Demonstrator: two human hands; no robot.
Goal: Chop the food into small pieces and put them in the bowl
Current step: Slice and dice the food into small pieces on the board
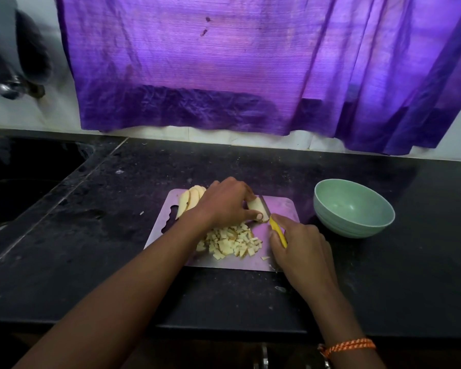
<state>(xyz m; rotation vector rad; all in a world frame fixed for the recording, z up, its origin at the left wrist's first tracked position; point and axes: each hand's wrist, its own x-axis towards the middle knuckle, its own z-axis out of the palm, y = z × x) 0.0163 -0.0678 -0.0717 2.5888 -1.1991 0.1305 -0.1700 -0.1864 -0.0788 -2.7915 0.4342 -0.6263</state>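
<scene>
Pale diced pieces on board; left hand pinning slice, right hand clamped around knife.

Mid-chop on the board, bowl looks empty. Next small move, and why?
Probably press the yellow-handled knife down through the pale slice pinned by the left hand: the right hand has the blade at its end, uncut slices wait behind, and the pale green bowl holds nothing.

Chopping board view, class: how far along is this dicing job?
Done: a pile of diced pieces lies on the board. In hand: the left hand steadies a slice against the yellow-handled knife held by the right hand. Left: uncut slices, and the green bowl is empty.
</scene>
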